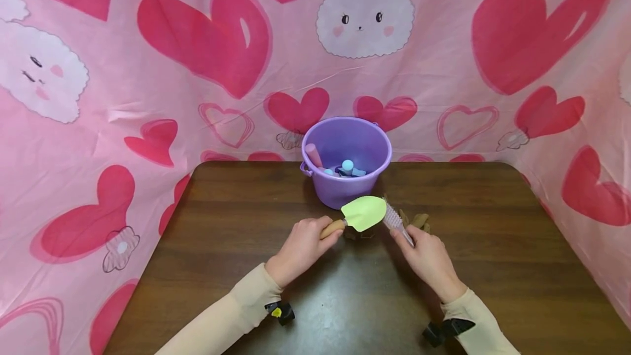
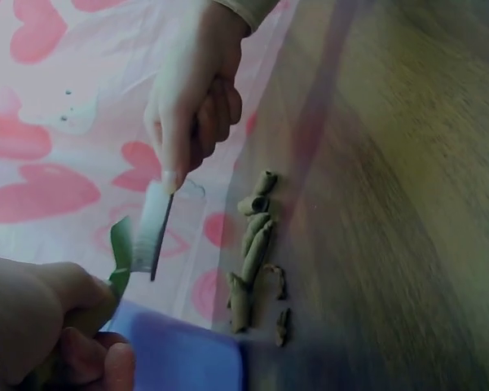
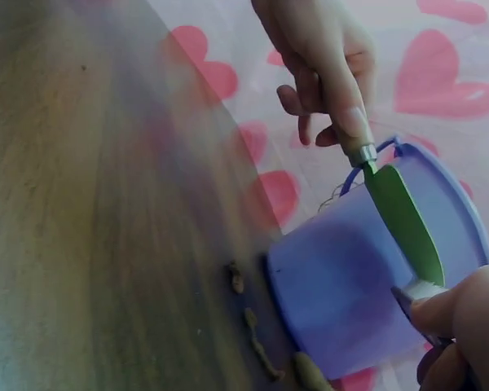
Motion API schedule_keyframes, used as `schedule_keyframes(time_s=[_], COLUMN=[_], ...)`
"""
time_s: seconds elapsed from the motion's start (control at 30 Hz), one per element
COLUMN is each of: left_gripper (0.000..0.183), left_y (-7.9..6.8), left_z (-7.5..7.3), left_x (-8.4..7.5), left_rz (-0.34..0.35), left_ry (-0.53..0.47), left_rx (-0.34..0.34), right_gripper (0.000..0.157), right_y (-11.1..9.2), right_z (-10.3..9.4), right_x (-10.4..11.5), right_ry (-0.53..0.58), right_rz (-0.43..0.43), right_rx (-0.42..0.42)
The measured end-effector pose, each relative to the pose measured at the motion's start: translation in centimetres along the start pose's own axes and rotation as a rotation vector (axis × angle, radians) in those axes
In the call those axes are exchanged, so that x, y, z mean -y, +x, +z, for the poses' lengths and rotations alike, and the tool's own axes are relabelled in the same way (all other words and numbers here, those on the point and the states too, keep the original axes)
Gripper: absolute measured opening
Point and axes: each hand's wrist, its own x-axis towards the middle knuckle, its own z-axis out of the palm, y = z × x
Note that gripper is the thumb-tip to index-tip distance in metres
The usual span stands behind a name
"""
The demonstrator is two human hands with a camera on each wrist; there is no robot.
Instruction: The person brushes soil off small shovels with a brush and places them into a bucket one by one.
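Observation:
My left hand [image 1: 302, 246] grips the wooden handle of a small trowel with a light green blade [image 1: 363, 213], held above the table. In my right hand [image 1: 430, 261] is a small brush [image 1: 394, 217] with a pale handle, thumb along it. Its bristled head is at the tip of the trowel blade, and the right wrist view shows the two overlapping there. Beneath and beside the hands lie several brown, rolled pieces [image 2: 257, 244], along with thin shrivelled bits [image 3: 261, 346] near the bucket.
A purple bucket [image 1: 335, 193] stands on the wooden table [image 1: 236, 201] just beyond the hands. Inside it are a pink cylindrical handle [image 1: 313, 155], a light blue round-topped piece [image 1: 348, 166] and other blue items. Pink heart-and-bunny cloth [image 1: 187, 97] hangs around the table's back and sides.

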Motion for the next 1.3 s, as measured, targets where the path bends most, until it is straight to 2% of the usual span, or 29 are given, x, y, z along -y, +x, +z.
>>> schedule_keyframes(time_s=[0.13, 0.27, 0.5, 0.6, 0.77, 0.9, 1.07, 1.3], left_gripper=[0.02, 0.016, 0.022, 0.022, 0.023, 0.025, 0.027, 0.03], left_y=[0.3, 0.5, 0.3, 0.1, -0.3, -0.4, -0.7, -0.9], left_z=[0.3, 0.6, 0.6, 0.4, 0.4, 0.5, 0.6, 0.7], left_x=[-0.4, -0.8, -0.6, -0.5, -0.2, -0.1, 0.2, 0.3], left_rz=[0.007, 0.018, 0.066, 0.053, 0.017, 0.022, -0.016, -0.014], left_ry=[0.012, 0.016, 0.051, 0.036, 0.007, 0.022, 0.061, 0.097], left_rx=[-0.029, -0.029, -0.023, -0.003, 0.024, -0.02, -0.073, -0.071], right_gripper=[0.04, 0.04, 0.041, 0.041, 0.037, 0.035, 0.037, 0.037], right_y=[-0.2, -0.5, -0.5, -0.2, 0.2, 0.4, 0.4, 0.5], right_z=[0.3, 0.8, 0.5, 0.2, -0.4, -0.6, -0.8, -1.0], right_x=[0.9, 1.9, 1.6, 1.1, 0.1, -0.3, -0.5, -0.8], right_ry=[0.009, 0.026, 0.045, 0.043, 0.026, 0.032, 0.028, 0.034], right_rz=[-0.057, -0.087, -0.058, -0.044, -0.003, 0.003, 0.019, 0.031], right_rx=[0.059, 0.13, 0.096, 0.085, 0.014, -0.01, -0.013, -0.023])
